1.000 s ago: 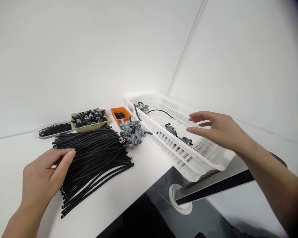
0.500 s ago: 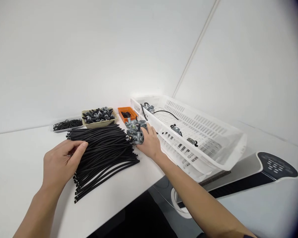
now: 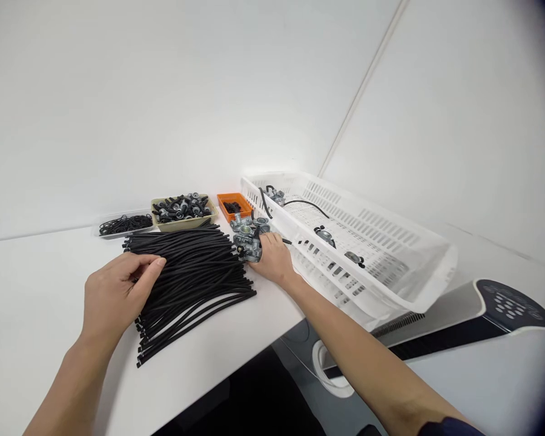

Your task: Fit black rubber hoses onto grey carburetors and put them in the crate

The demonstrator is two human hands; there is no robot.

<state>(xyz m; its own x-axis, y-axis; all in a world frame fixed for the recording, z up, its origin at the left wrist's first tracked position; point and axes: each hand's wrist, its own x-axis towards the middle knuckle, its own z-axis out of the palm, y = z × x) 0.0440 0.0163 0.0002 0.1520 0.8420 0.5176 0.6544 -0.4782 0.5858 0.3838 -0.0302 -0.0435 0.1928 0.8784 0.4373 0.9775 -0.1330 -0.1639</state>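
On the table's right side, my right hand (image 3: 274,257) is closed around a grey metal carburetor (image 3: 249,247) with black fittings; its fingertips are partly hidden behind the metal. More carburetors (image 3: 242,224) sit just behind it, touching or nearly so. My left hand (image 3: 118,290) hovers by the left end of a broad pile of short black rubber hoses (image 3: 195,266). Its thumb and forefinger are pressed together, and nothing shows between them. The hoses lie side by side, with small metallic-looking bits at their left ends.
A white slotted basket (image 3: 345,278) on the right holds several carburetors (image 3: 326,236), one with a long black hose. Along the wall stand an orange basket (image 3: 243,209) of small black parts, a beige tray (image 3: 181,225) of black-and-metal fittings, and a clear tray (image 3: 127,225) of thin black loops.
My right fingers have curled further round the carburetor and a black stub now shows beside them. My left hand stays nearly where it was. The whole view has shifted slightly.
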